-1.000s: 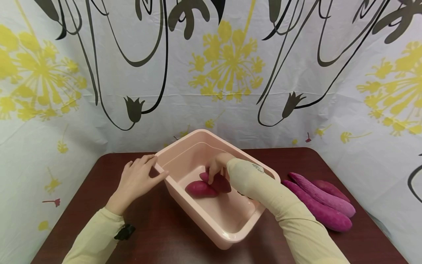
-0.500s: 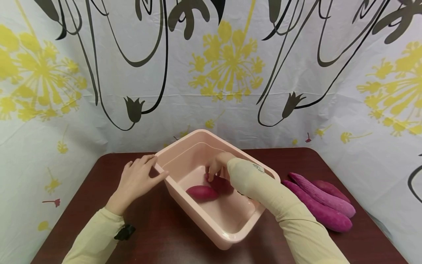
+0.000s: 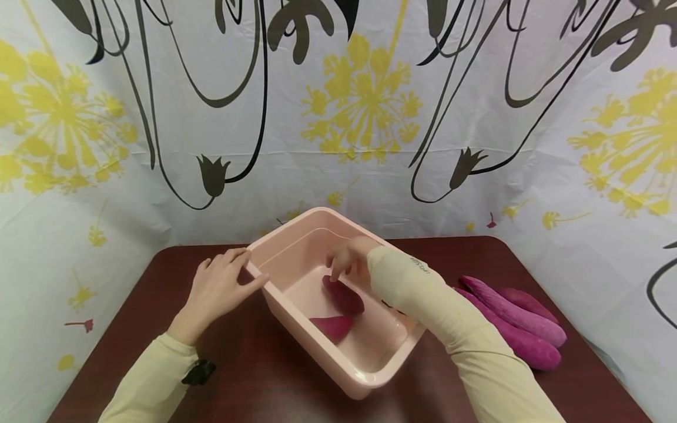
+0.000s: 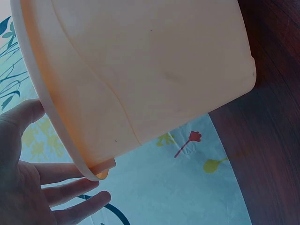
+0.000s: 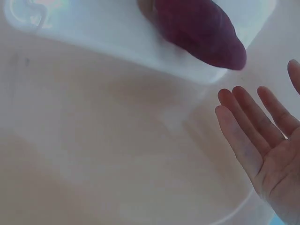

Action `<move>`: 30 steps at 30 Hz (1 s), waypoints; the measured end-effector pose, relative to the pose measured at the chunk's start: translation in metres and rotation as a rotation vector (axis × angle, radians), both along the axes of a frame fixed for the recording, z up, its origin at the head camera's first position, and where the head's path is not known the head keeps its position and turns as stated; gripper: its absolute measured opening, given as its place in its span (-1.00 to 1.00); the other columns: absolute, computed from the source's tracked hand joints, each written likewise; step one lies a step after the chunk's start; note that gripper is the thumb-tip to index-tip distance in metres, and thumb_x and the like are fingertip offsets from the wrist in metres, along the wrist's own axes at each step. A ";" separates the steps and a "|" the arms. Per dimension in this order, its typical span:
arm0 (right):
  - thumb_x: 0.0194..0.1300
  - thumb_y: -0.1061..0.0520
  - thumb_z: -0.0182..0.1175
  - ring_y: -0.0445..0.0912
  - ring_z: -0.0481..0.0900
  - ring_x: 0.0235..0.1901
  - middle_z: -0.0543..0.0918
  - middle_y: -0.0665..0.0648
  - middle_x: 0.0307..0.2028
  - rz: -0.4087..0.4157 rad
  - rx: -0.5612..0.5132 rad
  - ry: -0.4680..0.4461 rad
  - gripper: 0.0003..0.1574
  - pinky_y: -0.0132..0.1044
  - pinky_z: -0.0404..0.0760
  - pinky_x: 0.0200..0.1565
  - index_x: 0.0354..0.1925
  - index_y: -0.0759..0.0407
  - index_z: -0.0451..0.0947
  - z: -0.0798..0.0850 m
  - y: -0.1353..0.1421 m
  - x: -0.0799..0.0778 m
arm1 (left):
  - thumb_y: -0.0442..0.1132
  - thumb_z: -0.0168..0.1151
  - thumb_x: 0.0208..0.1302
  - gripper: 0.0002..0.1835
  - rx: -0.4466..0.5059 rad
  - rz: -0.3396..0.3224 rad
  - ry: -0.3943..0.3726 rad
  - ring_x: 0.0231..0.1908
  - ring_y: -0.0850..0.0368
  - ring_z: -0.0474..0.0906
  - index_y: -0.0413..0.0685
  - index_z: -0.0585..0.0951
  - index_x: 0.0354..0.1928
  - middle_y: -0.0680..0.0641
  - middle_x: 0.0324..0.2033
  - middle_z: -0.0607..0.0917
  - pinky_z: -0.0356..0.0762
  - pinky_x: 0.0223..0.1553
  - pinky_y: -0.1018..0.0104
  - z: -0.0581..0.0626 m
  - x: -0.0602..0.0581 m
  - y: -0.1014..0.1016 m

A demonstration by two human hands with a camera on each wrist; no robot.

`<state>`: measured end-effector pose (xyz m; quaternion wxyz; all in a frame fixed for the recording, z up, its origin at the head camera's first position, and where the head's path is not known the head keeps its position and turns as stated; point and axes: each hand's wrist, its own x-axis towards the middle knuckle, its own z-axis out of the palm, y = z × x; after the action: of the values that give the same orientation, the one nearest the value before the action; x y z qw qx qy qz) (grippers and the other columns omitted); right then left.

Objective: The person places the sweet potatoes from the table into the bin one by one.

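Right hand now off the sweet potato, spread; left hand (likewise) against tub rim.

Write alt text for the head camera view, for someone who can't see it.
A person's right hand is inside a pink tub, near two purple vegetables, while the left hand touches the tub's rim. Three more purple vegetables lie to its right on a dark table, before a flower-patterned sheet.
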<state>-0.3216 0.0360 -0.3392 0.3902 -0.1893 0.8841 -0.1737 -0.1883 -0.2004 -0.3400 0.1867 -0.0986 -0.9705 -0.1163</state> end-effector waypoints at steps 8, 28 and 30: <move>0.15 0.06 0.14 0.06 0.39 -0.01 0.40 0.09 -0.04 0.080 0.036 0.017 -0.37 -0.11 0.46 -0.12 0.18 0.13 0.24 0.021 0.004 -0.003 | 0.23 0.12 0.02 -0.28 0.001 0.002 -0.010 -0.04 -0.15 0.37 -0.25 0.49 0.04 -0.23 -0.03 0.47 0.13 -0.03 -0.21 0.000 0.000 0.001; 0.25 0.04 0.03 0.04 0.35 0.04 0.25 0.19 0.15 0.179 0.016 0.029 -0.33 -0.05 0.39 -0.03 0.26 0.13 0.09 0.076 0.022 -0.001 | 0.23 0.11 0.02 -0.26 0.001 0.007 -0.023 -0.02 -0.16 0.36 -0.26 0.47 0.05 -0.25 -0.02 0.47 0.12 -0.02 -0.21 0.000 0.000 0.001; 0.25 0.04 0.03 0.04 0.35 0.05 0.24 0.18 0.15 0.187 0.017 0.041 -0.33 -0.05 0.39 -0.04 0.27 0.12 0.09 0.080 0.024 0.001 | 0.23 0.11 0.03 -0.26 0.001 0.008 -0.026 -0.02 -0.16 0.36 -0.26 0.47 0.05 -0.25 -0.02 0.46 0.11 -0.02 -0.22 0.000 0.000 0.001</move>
<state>-0.3206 0.0603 -0.2589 0.3883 -0.2714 0.8718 -0.1249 -0.1882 -0.1996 -0.3396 0.1748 -0.0932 -0.9731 -0.1173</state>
